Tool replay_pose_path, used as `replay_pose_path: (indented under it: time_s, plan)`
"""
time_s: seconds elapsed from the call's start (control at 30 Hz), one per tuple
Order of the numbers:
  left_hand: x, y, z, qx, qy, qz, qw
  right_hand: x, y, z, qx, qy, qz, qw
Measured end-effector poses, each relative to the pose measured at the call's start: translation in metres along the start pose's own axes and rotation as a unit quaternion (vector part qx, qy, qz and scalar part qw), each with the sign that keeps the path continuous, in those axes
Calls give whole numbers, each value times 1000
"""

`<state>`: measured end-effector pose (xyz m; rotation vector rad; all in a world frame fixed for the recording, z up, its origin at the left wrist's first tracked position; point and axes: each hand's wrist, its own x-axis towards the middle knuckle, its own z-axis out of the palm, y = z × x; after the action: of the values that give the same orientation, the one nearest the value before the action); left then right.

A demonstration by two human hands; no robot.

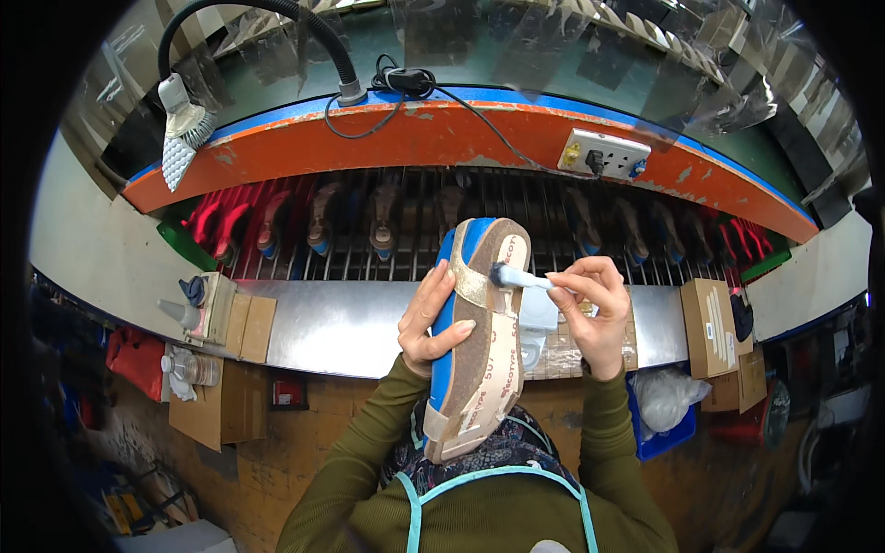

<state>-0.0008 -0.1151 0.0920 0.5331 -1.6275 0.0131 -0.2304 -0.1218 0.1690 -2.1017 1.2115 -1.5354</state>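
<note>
My left hand [430,318] grips a sandal upper on a blue shoe last [461,346] by its side, with the underside facing up. That underside shows a brown-grey margin, a cream insole strip and a glittery pale strap folded over it. Between the fingertips of my right hand [595,309] is a small brush [525,277] with a pale handle. Its dark bristles touch the underside by the strap's end. A translucent white container [538,318] stands behind the brush, partly hidden by my hand and the last.
A metal ledge [323,323] runs before a roller conveyor [350,267] carrying several lasted shoes. Beyond it rises an orange beam with a socket panel [604,153]. A hose-mounted lamp or nozzle [180,129] hangs at left. Cardboard boxes [708,330] and a blue bin [680,435] stand right.
</note>
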Motion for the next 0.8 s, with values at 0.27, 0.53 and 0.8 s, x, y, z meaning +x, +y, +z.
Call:
replay_pose_path:
  time_s: [0.27,0.53,0.8]
  plan:
    - [1,-8,2,-31,-3,-17,999,14,7,-13,-51,-45,-71,995]
    - [0,-9,2,-36,-52,-8,998,10,14,-16,-67,-34,-110,991]
    - [2,-8,9,-56,-12,-37,998,13,10,-20,-95,-29,-107,989]
